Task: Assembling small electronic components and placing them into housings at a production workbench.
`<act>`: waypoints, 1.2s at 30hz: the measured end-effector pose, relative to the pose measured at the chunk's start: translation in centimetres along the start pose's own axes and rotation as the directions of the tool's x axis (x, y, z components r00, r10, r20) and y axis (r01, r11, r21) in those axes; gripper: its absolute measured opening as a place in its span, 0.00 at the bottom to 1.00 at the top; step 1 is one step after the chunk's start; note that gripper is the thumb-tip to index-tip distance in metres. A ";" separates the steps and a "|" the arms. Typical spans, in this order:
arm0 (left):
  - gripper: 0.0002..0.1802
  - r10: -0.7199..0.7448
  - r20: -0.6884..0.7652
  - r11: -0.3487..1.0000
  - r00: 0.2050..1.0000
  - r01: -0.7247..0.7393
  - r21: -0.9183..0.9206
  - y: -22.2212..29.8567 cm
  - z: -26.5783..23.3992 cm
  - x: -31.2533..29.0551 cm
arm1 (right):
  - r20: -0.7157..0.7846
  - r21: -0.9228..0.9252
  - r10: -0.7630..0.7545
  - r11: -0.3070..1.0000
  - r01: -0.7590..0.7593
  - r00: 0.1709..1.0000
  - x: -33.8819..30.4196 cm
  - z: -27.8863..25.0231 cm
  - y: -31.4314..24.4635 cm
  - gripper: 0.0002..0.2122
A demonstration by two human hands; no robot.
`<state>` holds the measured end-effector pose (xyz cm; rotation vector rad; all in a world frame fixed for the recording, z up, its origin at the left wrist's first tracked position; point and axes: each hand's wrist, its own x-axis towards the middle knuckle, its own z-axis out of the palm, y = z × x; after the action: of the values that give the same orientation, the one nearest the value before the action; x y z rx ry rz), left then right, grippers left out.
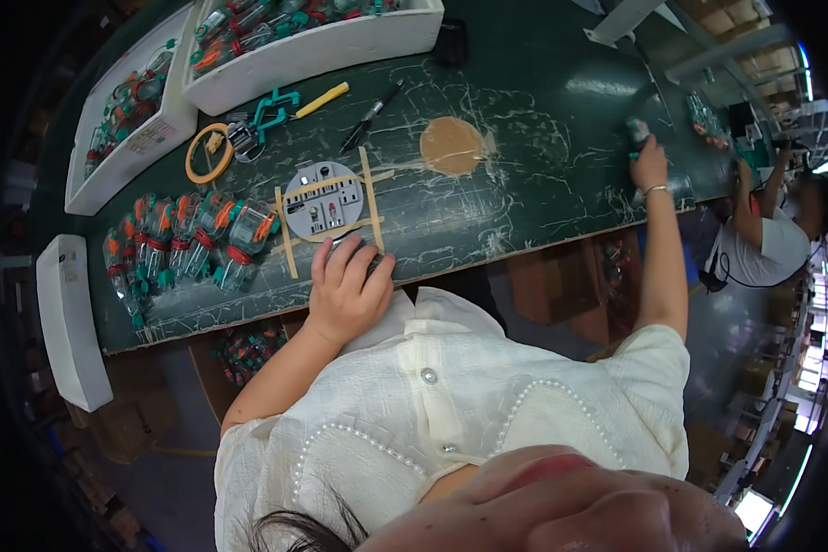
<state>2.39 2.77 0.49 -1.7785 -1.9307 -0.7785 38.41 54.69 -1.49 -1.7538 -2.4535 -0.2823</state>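
Note:
My right hand (650,168) reaches far to the right over the bench, closed on a small clear plastic assembly with teal parts (637,131). At the bench's front edge, my left hand (351,287) has its fingers curled over a dark thing, mostly hidden beneath them. Just beyond those fingers lies a round grey fixture plate (323,201) holding small metal parts, with tan tape strips around it. To its left, several clear plastic assemblies (193,230) with teal, orange and red parts lie in a row.
Two white foam boxes (317,57) (170,129) of similar assemblies stand at the back left. A tape roll (209,155), a teal tool (274,109), a yellow-handled tool (322,99) and a black pen (373,116) lie nearby. Another person (771,225) sits at the far right.

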 end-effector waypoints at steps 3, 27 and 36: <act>0.15 -0.005 -0.025 0.999 1.000 0.004 -0.051 -0.5 -0.2 0.0 | -0.007 0.293 -0.265 0.922 0.255 0.964 -6.2 -4.0 -9.2 0.25; 0.16 -0.313 0.686 -0.428 0.656 0.547 -0.719 -0.4 -5.3 1.7 | 0.201 0.681 -0.852 -0.232 -0.695 0.483 -29.4 -18.1 -33.9 0.29; 0.19 -0.431 0.623 -0.373 0.653 0.499 -0.782 1.0 -6.4 1.8 | 0.169 0.755 -0.804 -0.266 -0.599 0.570 -30.1 -18.6 -34.0 0.28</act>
<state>2.67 0.02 6.65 -1.0308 -2.1447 -3.3810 15.74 12.18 7.84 -0.3913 -1.4795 2.5017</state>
